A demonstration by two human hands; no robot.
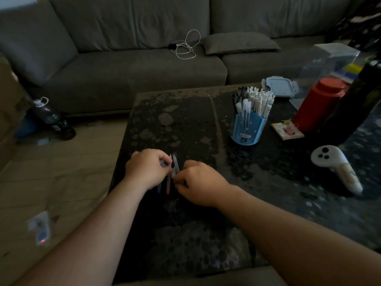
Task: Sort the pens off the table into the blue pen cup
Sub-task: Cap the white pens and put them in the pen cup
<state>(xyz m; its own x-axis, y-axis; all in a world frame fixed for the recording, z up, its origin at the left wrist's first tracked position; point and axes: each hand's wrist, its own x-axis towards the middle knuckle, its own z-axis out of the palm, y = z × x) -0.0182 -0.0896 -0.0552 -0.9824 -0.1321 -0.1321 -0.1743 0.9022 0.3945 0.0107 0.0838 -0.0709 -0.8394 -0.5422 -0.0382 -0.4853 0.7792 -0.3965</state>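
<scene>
A few pens [169, 180] lie side by side near the front left of the dark table [185, 124], one with a red end and one with a blue end. My left hand [147, 168] curls its fingers over their upper parts. My right hand [198, 182] pinches a pale pen [175, 164] that sticks up between the two hands. The blue pen cup [248, 129] stands upright at the middle right of the table, packed with several white and dark pens.
A white controller [334, 164] lies at the right. Behind the cup are a red canister [320, 104], a lidded box [279, 86], a clear case [327, 62] and a small notepad [287, 131]. A grey sofa with a white cable stands beyond; a bottle stands on the floor at left.
</scene>
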